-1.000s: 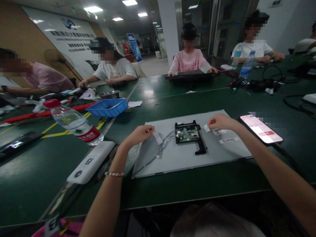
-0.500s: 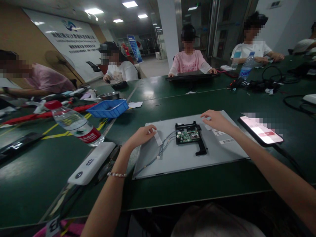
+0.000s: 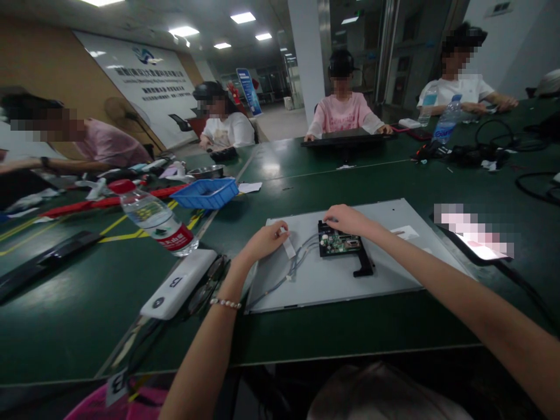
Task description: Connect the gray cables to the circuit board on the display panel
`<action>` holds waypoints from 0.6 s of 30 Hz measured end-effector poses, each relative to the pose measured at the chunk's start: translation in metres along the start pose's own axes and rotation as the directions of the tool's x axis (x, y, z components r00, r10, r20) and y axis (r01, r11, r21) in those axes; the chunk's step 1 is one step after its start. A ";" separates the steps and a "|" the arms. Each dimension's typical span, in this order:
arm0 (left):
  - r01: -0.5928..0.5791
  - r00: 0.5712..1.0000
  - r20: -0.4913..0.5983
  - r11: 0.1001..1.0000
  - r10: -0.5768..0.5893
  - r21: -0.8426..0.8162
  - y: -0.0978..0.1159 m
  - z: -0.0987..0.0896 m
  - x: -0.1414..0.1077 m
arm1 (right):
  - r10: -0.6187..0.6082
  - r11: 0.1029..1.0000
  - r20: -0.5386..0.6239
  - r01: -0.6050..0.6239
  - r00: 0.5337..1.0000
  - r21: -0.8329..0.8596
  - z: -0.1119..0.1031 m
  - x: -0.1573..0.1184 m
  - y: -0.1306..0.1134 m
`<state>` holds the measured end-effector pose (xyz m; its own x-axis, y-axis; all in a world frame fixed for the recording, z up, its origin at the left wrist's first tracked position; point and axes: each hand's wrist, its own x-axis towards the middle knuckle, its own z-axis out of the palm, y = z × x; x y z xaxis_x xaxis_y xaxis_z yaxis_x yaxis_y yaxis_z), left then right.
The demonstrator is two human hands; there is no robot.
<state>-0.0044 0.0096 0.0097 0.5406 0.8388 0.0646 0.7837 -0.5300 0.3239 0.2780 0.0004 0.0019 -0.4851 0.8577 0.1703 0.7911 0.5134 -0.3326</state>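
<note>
A flat grey metal panel (image 3: 315, 291) lies on the table in front of me. On it sits a black plastic bracket (image 3: 364, 259) holding a green circuit board (image 3: 339, 244), with thin grey cables (image 3: 297, 262) running from its left side. My left hand (image 3: 268, 242) is over the panel's left part, thumb and fingers pinched on a short strip of white tape (image 3: 289, 249) that hangs down to the panel. Above the bracket's top edge is my right hand (image 3: 350, 220), fingers bent down and close together. Its fingertips are near the bracket's upper left corner; whether they hold anything is hidden.
Left of the panel are a white power bank (image 3: 179, 283), eyeglasses (image 3: 207, 286), a water bottle (image 3: 160, 224) and a blue tray (image 3: 205, 195). A lit phone (image 3: 476, 236) with a cable lies at right. Several people sit around the table, one behind a dark screen (image 3: 350, 139).
My right hand has moved left, from the panel's right part to above the bracket. My left hand keeps its pinch on the tape strip. The view has shifted slightly left.
</note>
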 end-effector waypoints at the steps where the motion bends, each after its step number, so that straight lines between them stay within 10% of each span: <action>1: -0.001 1.000 0.002 1.000 0.001 0.012 0.001 0.000 0.000 | 0.013 1.000 -0.007 -0.013 1.000 -0.015 0.001 0.001 -0.001; 18: 0.057 0.998 -0.029 0.965 -0.051 0.257 0.009 0.006 0.000 | 0.197 0.975 -0.178 -0.211 0.964 -0.064 -0.019 -0.076 0.065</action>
<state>0.0045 0.0045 0.0066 0.4907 0.8680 0.0758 0.8654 -0.4957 0.0735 0.3736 -0.0305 -0.0151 -0.2457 0.9326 0.2643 0.8976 0.3219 -0.3011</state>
